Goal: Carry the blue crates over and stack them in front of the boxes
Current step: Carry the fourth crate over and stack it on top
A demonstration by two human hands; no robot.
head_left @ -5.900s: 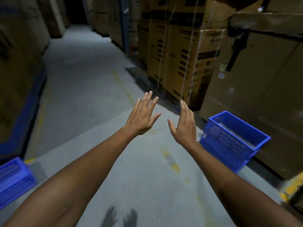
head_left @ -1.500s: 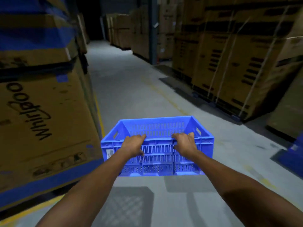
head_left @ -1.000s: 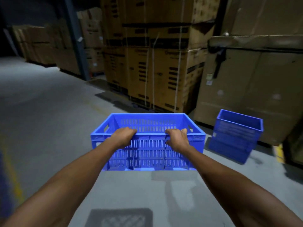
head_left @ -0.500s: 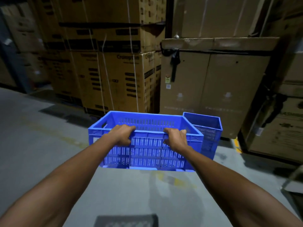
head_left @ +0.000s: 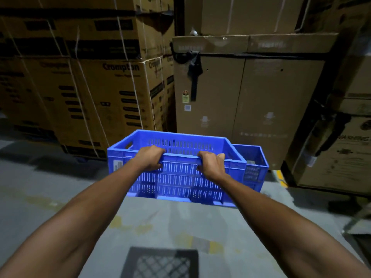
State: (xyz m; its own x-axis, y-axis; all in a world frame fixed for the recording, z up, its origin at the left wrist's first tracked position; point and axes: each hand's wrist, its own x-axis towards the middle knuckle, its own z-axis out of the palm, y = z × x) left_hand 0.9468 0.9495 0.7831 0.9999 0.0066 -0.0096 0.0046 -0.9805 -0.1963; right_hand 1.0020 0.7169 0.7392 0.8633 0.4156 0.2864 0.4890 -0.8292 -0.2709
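I hold an empty blue slotted crate in the air by its near long rim. My left hand grips the rim left of centre and my right hand grips it right of centre, fingers curled over the edge. A second blue crate stands on the floor behind and to the right, mostly hidden by the carried one. It sits right in front of a tall brown cardboard box.
Strapped Crompton cartons are stacked at the left, more cartons at the right. Grey concrete floor with worn yellow marks lies below. The crate's grid shadow falls on the floor near my feet.
Earlier my hands were empty and open; I then held the crate and turned right across the aisle. Over the last second the boxes and the floor crate have come closer.
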